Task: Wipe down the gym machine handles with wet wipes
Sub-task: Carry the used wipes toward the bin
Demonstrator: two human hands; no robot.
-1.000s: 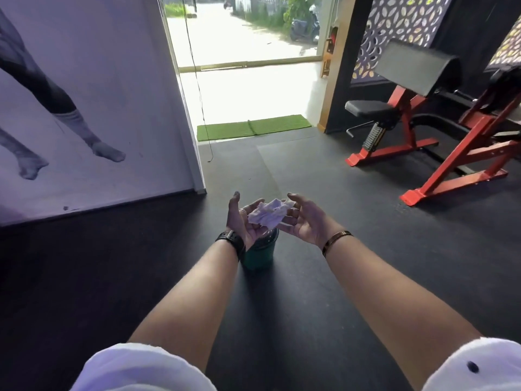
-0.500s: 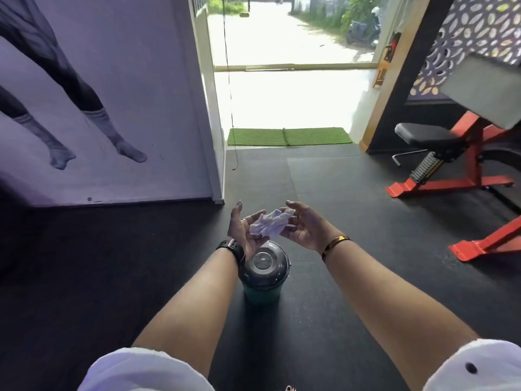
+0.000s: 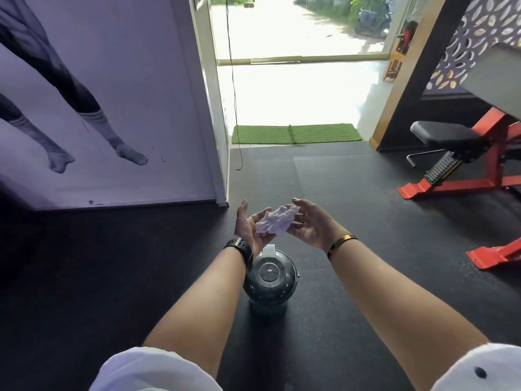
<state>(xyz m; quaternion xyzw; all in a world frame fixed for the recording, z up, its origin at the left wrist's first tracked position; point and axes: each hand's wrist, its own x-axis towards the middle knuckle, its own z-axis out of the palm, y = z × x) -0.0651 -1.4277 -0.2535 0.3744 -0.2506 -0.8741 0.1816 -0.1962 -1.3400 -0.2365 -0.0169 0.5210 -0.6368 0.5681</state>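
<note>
A crumpled pale wet wipe (image 3: 275,223) is held between both my hands above the floor. My left hand (image 3: 249,230), with a black watch on its wrist, cups the wipe's left end, palm turned inward. My right hand (image 3: 311,225), with a gold bangle on its wrist, pinches the right end between thumb and fingers. Below them stands a round dark-lidded wipe canister (image 3: 270,277) with a white tab sticking up at its far edge. No machine handle is near my hands.
A red-framed bench with a black seat (image 3: 448,136) stands at the right, and another red frame foot (image 3: 496,253) lies nearer. A purple wall poster (image 3: 98,103) fills the left. An open doorway with a green mat (image 3: 296,133) is straight ahead. Black rubber flooring (image 3: 112,277) is underfoot.
The view has turned left and dipped, so the canister lid now shows fully below my hands. Both hands still hold the wipe, slightly further apart.
</note>
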